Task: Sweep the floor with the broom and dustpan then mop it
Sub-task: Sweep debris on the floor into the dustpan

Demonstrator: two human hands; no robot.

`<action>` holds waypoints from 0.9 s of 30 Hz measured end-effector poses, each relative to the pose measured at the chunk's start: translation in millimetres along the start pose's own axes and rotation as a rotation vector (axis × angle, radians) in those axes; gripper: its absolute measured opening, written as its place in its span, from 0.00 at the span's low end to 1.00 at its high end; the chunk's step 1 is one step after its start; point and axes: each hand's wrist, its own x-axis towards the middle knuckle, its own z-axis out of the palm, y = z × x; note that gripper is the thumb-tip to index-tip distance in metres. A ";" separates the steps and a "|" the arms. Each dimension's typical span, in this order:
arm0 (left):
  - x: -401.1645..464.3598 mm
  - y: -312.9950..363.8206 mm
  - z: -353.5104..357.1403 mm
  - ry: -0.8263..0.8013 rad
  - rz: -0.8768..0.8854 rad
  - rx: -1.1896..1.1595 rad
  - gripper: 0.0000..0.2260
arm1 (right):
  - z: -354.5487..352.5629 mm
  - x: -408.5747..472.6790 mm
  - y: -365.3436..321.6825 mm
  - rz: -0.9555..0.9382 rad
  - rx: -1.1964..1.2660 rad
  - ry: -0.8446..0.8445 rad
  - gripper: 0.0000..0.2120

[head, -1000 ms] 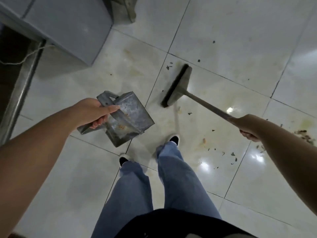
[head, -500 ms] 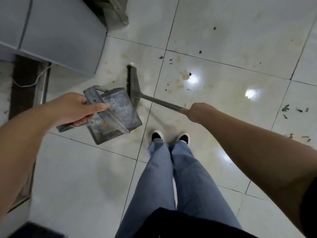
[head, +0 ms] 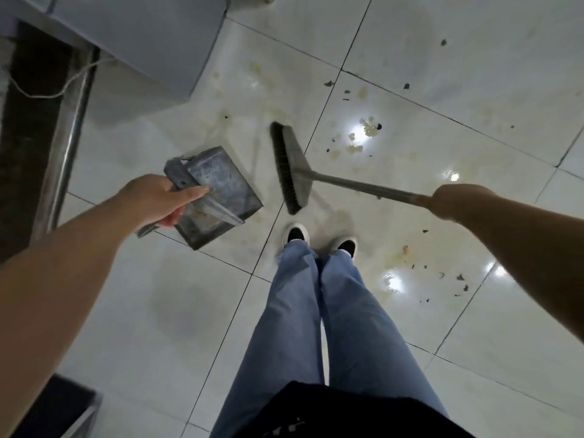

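1. My left hand grips the handle of the dented grey metal dustpan, fingers curled round it, forefinger laid straight along the top.
2. My right hand is wrapped round the long grey handle of the dark-bristled broom.
3. The broom head lies just beside the dustpan, apart from it, ahead of my shoes.
4. Dark crumbs and yellowish stains dot the glossy white tiled floor.

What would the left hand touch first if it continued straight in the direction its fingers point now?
Probably the dustpan that the left hand already grips; beyond it, the broom head, though depth is unclear.
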 end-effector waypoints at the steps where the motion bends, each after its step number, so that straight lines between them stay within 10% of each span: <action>1: 3.2 -1.8 0.5 0.003 0.005 -0.028 0.28 | -5.9 -2.1 14.5 0.053 -0.007 -0.006 0.22; 16: 7.1 33.4 12.5 -0.078 0.072 0.116 0.21 | -3.5 -26.8 -62.7 -0.068 0.133 0.049 0.24; 27: 14.8 91.4 0.1 0.026 0.095 0.242 0.24 | -23.2 3.1 114.3 0.281 0.343 0.005 0.28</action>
